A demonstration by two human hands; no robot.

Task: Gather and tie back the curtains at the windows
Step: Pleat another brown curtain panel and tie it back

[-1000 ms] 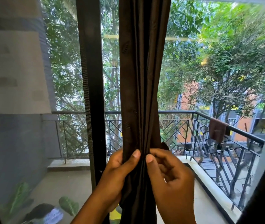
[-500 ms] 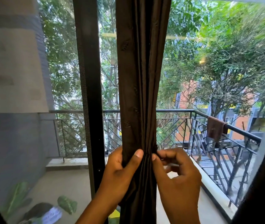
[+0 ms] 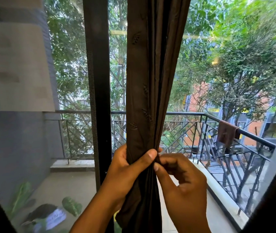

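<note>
Right hand (image 3: 182, 182) shifted closer, pinching one gathered curtain (image 3: 149, 98), left hand (image 3: 127, 170) wrapped around it

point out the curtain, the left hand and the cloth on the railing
curtain (image 3: 144, 81), head view, on the gathered folds above the hands
left hand (image 3: 127, 172), head view, on the back of the hand
cloth (image 3: 226, 133), head view, on its draped front

Home: curtained window (image 3: 218, 81), balcony railing (image 3: 192, 113)
</note>
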